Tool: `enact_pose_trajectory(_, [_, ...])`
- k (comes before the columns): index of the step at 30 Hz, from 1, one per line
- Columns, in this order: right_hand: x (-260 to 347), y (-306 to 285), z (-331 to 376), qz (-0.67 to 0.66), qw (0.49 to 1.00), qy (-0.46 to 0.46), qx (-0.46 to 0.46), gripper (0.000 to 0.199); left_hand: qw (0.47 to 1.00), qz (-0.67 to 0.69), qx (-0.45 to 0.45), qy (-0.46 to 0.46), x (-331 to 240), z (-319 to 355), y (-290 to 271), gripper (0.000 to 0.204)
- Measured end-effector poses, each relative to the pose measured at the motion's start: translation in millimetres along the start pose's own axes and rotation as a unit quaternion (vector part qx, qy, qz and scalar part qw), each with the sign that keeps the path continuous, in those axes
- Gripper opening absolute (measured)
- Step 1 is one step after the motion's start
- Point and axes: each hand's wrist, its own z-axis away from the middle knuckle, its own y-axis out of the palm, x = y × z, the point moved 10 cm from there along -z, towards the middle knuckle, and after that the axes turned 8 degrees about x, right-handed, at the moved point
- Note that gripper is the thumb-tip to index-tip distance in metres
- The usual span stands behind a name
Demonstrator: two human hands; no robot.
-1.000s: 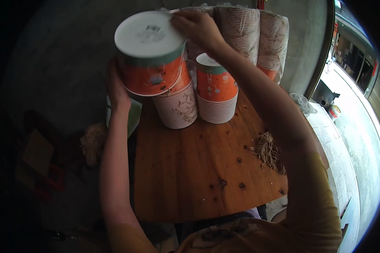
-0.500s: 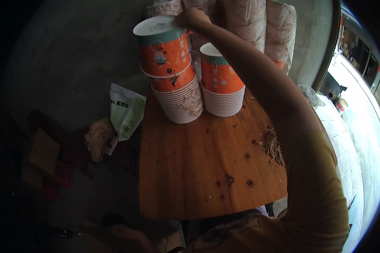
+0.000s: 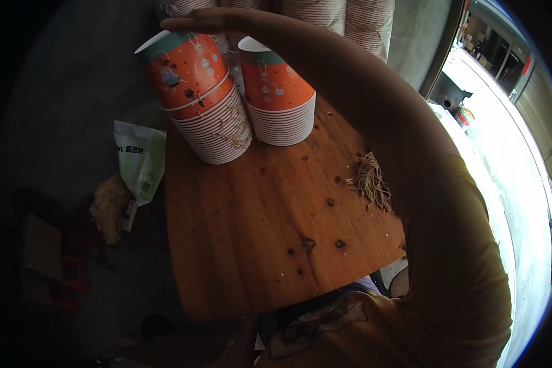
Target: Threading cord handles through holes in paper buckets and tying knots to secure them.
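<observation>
My right hand (image 3: 205, 20) lies palm down and flat, fingers stretched out, on top of a tall stack of upside-down orange paper buckets (image 3: 193, 73) with green bands. Twine (image 3: 233, 126) shows around the white rims of this stack, which leans a little to the left. Close beside it on the right stands a second stack of orange paper buckets (image 3: 276, 80), partly behind my right forearm. Low in the picture, what seems to be my left arm (image 3: 244, 343) is very dark, and its fingers cannot be made out.
Both stacks stand at the far end of a wooden table (image 3: 257, 227). A bundle of loose twine (image 3: 372, 184) lies at its right side. More wrapped bucket stacks (image 3: 368, 27) are behind. Left of the table are a white and green plastic bag (image 3: 141, 159) and a crumpled tan thing (image 3: 110, 208).
My right hand has gone from closed fingers at the upper rim to lying flat on the bucket's top. The upper bucket sits lower in the leaning stack. The view has shifted.
</observation>
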Motion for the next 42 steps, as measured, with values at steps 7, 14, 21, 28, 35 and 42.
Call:
enact_pose_trajectory(7, [33, -41, 100, -0.033, 0.987, -0.105, -0.119, 0.053, 0.977, -0.083, 0.194, -0.004, 15, -6, 51, 0.034])
enact_pose_trajectory(14, [-3, 23, 284, 0.103, 0.992, 0.036, -0.067, 0.025, 0.916, -0.165, 0.366, 0.018, 33, -4, 92, 0.033])
enact_pose_trajectory(21, [-48, 55, 418, 0.249, 0.920, 0.304, 0.008, 0.026, 0.839, -0.240, 0.488, 0.029, 74, 21, 104, 0.031])
enact_pose_trajectory(28, [-54, 75, 411, 0.164, 0.948, 0.273, 0.014, 0.019, 0.763, -0.317, 0.562, 0.031, 126, 47, 85, 0.030])
enact_pose_trajectory(35, [-112, 24, 321, -0.149, 0.959, 0.197, -0.142, 0.056, 0.822, -0.047, 0.512, 0.244, -369, 109, 139, 0.033])
enact_pose_trajectory(42, [-101, 21, 200, -0.328, 0.932, 0.006, -0.151, 0.106, 0.852, 0.299, 0.389, 0.183, -558, -83, 199, 0.066])
